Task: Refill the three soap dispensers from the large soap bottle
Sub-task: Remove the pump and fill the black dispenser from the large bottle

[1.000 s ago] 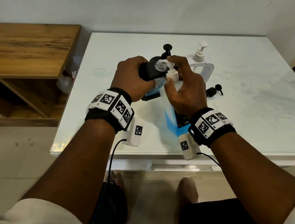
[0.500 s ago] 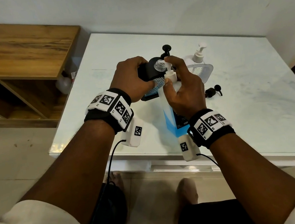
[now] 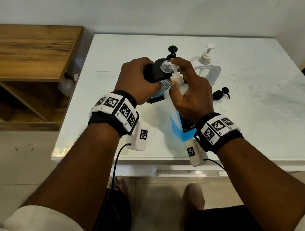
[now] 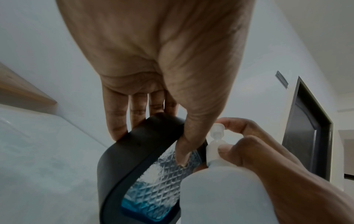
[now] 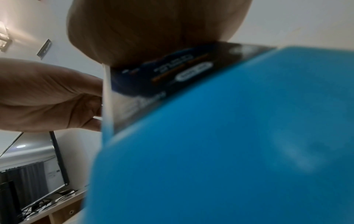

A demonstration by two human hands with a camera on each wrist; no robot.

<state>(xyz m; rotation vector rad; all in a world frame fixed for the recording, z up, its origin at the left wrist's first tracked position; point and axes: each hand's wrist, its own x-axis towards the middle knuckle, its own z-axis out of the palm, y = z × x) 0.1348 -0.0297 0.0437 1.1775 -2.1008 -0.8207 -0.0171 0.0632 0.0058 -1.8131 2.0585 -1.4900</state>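
Head view: over a white table (image 3: 261, 102), a person's right hand (image 3: 193, 98) wraps the large soap bottle (image 3: 176, 120), thumb on its collar and forefinger curled over the white pump head (image 3: 173, 67), while the left hand (image 3: 136, 82) clamps the black-framed dispenser (image 3: 154, 73) just to its left. The move ahead, as I judge it, turns on one small gap: the pump's nozzle sits at the rim of the dispenser's open glass neck (image 3: 165, 66), the bottle's long axis leaning away from the person, toward that neck. The right hand is nearer the nozzle; the left only steadies. Two more dispensers stand behind (one black-pumped (image 3: 172, 50), one white-pumped (image 3: 206, 57)), and a loose black pump (image 3: 221, 93) lies to the right. Left wrist view shows blue soap low behind the dispenser's diamond-cut glass (image 4: 162, 178). Whether soap is flowing cannot be made out, and the right wrist view is filled by the blurred blue bottle.
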